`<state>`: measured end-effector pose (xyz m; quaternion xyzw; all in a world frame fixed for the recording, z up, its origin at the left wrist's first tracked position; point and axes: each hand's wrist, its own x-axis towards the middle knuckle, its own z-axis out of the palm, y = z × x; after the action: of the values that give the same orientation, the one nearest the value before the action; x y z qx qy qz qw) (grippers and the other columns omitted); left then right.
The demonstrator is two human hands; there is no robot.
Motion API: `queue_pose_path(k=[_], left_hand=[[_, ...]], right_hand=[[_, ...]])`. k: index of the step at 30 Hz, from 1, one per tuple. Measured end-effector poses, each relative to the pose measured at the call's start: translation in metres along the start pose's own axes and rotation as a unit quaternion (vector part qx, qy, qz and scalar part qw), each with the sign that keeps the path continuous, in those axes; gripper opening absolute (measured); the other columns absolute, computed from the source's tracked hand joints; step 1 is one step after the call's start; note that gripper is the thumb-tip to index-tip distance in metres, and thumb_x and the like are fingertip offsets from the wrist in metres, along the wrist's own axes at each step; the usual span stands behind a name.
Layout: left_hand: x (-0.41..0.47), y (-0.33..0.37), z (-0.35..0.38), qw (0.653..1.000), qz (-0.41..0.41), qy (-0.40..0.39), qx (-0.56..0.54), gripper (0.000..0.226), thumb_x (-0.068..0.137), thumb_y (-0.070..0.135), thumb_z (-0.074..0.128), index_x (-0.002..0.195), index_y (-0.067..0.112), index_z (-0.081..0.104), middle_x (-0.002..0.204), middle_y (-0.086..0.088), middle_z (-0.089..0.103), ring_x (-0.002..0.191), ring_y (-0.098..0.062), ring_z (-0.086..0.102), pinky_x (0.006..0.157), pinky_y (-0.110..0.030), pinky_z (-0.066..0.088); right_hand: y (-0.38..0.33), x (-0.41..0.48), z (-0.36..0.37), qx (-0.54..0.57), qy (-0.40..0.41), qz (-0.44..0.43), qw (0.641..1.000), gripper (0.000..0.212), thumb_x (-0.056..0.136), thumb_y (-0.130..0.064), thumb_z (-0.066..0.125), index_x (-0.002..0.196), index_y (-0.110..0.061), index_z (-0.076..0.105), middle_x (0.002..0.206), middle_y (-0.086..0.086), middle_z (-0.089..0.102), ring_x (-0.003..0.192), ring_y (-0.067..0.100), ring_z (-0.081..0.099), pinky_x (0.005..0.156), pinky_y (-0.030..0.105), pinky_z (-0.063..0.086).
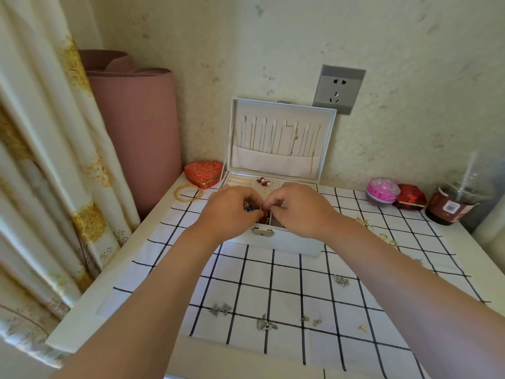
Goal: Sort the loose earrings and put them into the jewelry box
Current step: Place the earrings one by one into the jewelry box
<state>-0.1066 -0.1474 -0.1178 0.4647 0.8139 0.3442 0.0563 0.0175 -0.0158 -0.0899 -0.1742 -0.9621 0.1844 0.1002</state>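
Observation:
The white jewelry box (pixel 284 239) stands open at the back of the checked cloth, its lid upright with thin chains hanging inside. Both hands reach over its tray. My left hand (pixel 232 212) has curled fingers that pinch a small blue and red earring (pixel 250 209). My right hand (pixel 297 207) has fingertips curled down at the tray's middle; what they hold is hidden. A pair of red earrings with pearls (pixel 263 181) sits on the perforated earring panel. Loose silver earrings (pixel 220 309) and small gold earrings (pixel 362 328) lie on the cloth near me.
A red heart-shaped box (pixel 203 172) and gold bangles (pixel 188 193) lie left of the jewelry box. At the right back stand a pink ball-shaped container (pixel 382 191), a red box (pixel 410 199) and a drink cup with a straw (pixel 456 203). More gold earrings (pixel 384 236) lie at the right.

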Motion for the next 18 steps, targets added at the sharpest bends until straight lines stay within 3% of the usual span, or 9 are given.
queue_pose_path(k=[5, 9, 18], left_hand=[[0.001, 0.005, 0.003, 0.999, -0.019, 0.025, 0.006, 0.008, 0.081, 0.038, 0.074, 0.084, 0.038, 0.067, 0.084, 0.018, 0.067, 0.094, -0.011, 0.060, 0.087, -0.038, 0.052], [-0.003, 0.004, 0.001, 1.000, 0.015, 0.017, 0.012, 0.007, 0.083, 0.043, 0.064, 0.082, 0.038, 0.068, 0.080, 0.019, 0.065, 0.088, -0.011, 0.058, 0.079, -0.035, 0.052], [-0.027, 0.008, -0.013, 0.994, 0.089, 0.003, 0.063, 0.016, 0.086, 0.035, 0.067, 0.102, 0.036, 0.071, 0.109, 0.011, 0.061, 0.110, -0.012, 0.044, 0.098, -0.031, 0.035]], right_hand=[[0.003, -0.003, 0.004, -0.042, -0.010, -0.012, 0.999, 0.029, 0.093, -0.021, 0.054, 0.104, -0.041, 0.072, 0.100, -0.010, 0.056, 0.096, 0.015, 0.059, 0.081, 0.036, 0.052], [0.004, -0.006, 0.004, -0.032, -0.003, -0.015, 0.999, 0.029, 0.093, -0.020, 0.055, 0.102, -0.041, 0.072, 0.100, -0.007, 0.056, 0.093, 0.016, 0.059, 0.078, 0.034, 0.051], [-0.002, -0.020, -0.003, -0.023, 0.019, -0.029, 0.999, 0.023, 0.092, -0.024, 0.059, 0.103, -0.041, 0.071, 0.102, -0.010, 0.057, 0.094, 0.012, 0.061, 0.081, 0.037, 0.053]])
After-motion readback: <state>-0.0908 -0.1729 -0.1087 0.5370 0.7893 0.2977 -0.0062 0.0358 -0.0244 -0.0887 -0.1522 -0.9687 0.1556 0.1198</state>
